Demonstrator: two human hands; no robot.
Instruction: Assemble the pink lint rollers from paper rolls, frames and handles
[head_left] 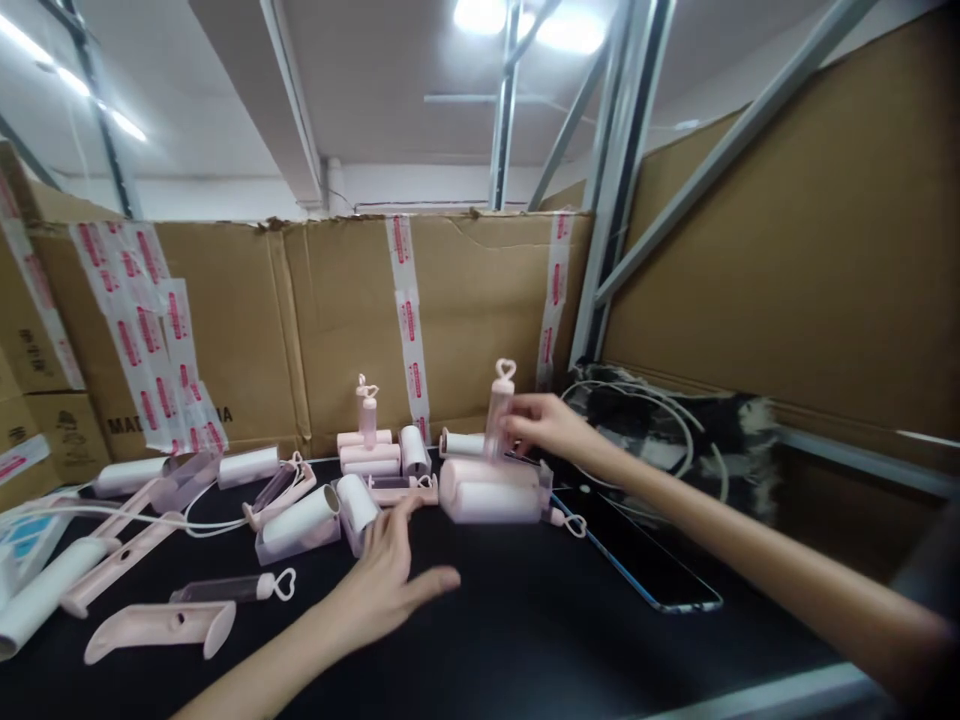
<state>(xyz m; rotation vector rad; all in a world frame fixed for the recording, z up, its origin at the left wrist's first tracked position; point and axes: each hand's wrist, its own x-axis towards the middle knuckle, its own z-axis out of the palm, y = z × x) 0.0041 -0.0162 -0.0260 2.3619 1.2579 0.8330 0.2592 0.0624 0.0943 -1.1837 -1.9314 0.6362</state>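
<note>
My right hand (pixel 551 430) pinches a clear tube with a pink heart-ring cap (pixel 498 410), holding it upright just above a pink-and-white roller set (pixel 495 492). That set lies on the black table, slightly blurred. Out to the left, my left hand (pixel 386 565) has its fingers spread and thumb stretched out. Its fingertips are by a white roll in a clear case (pixel 357 505) and a pink holder (pixel 401 490); whether they touch is unclear. Another heart-ring piece (pixel 566 520) pokes out beside the roller set. Behind, a similar tube (pixel 369 420) stands upright on pink and white rollers (pixel 370 462).
A phone (pixel 645 560) lies to the right, near a camouflage cloth bundle (pixel 720 435) with white cable. More rolls (pixel 52 590), pink holders (pixel 161 628) and a clear tube (pixel 225 588) are strewn left. Cardboard walls (pixel 345 320) enclose the table; a metal post (pixel 615 180) rises at right.
</note>
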